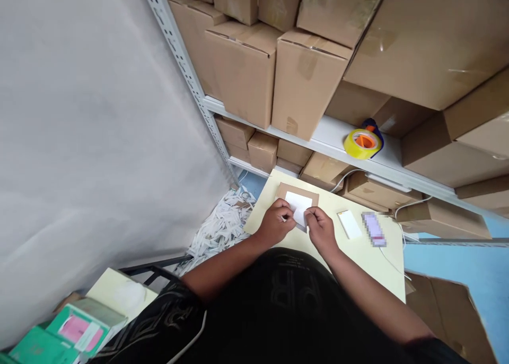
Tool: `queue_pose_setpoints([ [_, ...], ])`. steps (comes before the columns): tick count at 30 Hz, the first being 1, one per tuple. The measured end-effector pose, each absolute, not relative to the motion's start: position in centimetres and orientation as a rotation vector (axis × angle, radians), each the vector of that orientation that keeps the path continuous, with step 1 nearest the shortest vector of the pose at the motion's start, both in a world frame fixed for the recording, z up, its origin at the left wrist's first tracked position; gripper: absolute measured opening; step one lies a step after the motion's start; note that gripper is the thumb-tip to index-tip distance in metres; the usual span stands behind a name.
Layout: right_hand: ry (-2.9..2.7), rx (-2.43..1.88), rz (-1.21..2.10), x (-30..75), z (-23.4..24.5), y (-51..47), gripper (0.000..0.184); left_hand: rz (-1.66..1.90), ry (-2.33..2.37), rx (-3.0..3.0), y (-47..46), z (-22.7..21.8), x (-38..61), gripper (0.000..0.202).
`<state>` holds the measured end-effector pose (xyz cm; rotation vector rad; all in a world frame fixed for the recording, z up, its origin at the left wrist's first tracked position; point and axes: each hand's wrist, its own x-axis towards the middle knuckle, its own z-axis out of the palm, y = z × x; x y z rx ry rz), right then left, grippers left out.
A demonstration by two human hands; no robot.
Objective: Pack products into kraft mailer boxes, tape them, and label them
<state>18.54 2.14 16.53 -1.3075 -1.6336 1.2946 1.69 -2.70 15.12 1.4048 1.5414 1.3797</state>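
Between my two hands is a small white sheet of paper [300, 216], pinched from either side. My left hand [275, 223] has its thumb and fingers closed on the sheet's left edge. On the opposite edge, my right hand [320, 229] grips it the same way. Just beyond them a larger white sheet [303, 199] lies on a flat piece of brown cardboard [281, 192] on the pale yellow table [382, 263]. A white box or stack of slips [349, 224] lies to the right of my right hand.
A pixelated purple phone-like object [374, 228] with a cable lies at the table's right. Shelving [330, 141] behind holds cardboard boxes [242, 72] and a yellow tape roll [360, 144]. Paper strips [222, 223] heap on the floor at left. Green boxes [67, 332] stand at lower left.
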Motion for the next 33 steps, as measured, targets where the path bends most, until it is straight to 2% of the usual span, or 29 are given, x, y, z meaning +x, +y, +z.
queue_pose_setpoints([
  [5,-1.609,-1.389,1.142,19.1,15.7,4.5,0.029,1.191,1.917,1.328,-3.7,9.5,-6.5,0.013],
  [10,-1.545,-1.497,1.174,19.9,16.0,5.5,0.037,0.580,2.328,1.230,-7.5,4.4,-17.2,0.019],
  [14,-1.395,-1.504,1.169,20.9,15.2,5.8,0.038,0.046,2.436,1.042,-9.7,2.0,-22.5,0.026],
  [17,-1.244,-1.489,1.180,21.7,13.8,5.9,0.037,-0.105,2.453,0.869,-9.5,1.7,-24.6,0.026],
  [20,-1.104,-1.448,1.221,22.3,12.6,5.8,0.037,-0.097,2.468,0.837,-7.5,2.3,-24.8,0.025],
  [23,-1.020,-1.422,1.235,22.6,11.8,5.7,0.036,0.206,2.318,0.931,-4.6,3.6,-21.7,0.027],
  [27,-1.008,-1.424,1.234,22.5,11.3,5.4,0.035,0.470,1.880,0.956,-1.2,6.5,-12.9,0.053],
  [29,-1.034,-1.424,1.235,22.4,11.2,5.1,0.033,0.654,1.485,0.810,-0.1,8.4,-8.2,0.064],
  [31,-1.072,-1.420,1.239,22.3,11.3,4.8,0.031,0.708,1.237,0.715,0.7,10.2,-4.7,0.066],
  [33,-1.105,-1.414,1.251,22.2,11.5,4.4,0.029,0.753,1.140,0.696,1.4,11.5,-2.5,0.059],
])
